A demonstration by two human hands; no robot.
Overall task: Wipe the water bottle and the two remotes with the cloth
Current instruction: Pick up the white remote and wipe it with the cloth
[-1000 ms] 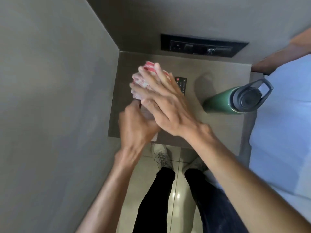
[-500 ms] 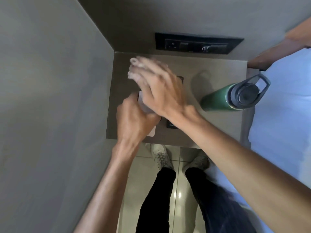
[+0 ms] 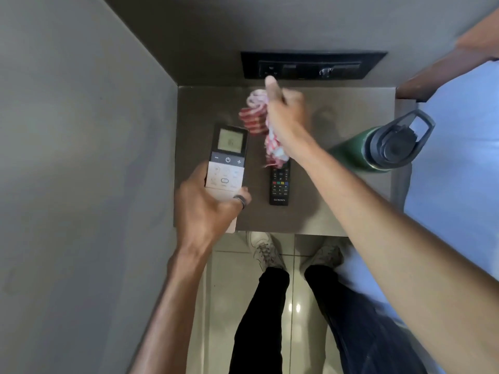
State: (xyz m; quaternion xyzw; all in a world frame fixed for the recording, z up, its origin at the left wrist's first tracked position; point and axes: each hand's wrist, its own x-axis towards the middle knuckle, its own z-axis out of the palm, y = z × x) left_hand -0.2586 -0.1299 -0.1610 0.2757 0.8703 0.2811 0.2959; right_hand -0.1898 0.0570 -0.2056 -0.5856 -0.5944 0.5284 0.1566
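Note:
My left hand (image 3: 208, 209) grips the lower end of a white air-conditioner remote (image 3: 228, 157), screen facing up, at the left of the small grey table (image 3: 337, 211). My right hand (image 3: 286, 117) is closed around a bunched red-and-white checked cloth (image 3: 255, 114), held above the table's middle to the right of that remote; the hand is blurred. A black TV remote (image 3: 280, 184) lies flat on the table, its top end hidden under the hanging cloth. The green water bottle (image 3: 378, 147) with a dark grey lid stands at the table's right edge.
A grey wall (image 3: 81, 157) closes the left side and another wall with a black socket panel (image 3: 310, 64) stands behind the table. A pale blue bed sheet (image 3: 459, 157) lies to the right. My legs and shoes stand on the tiled floor below the table's front edge.
My right hand with the cloth has lifted off the white remote and swung right and back, uncovering its screen and most of the black remote. My left hand still holds the white remote.

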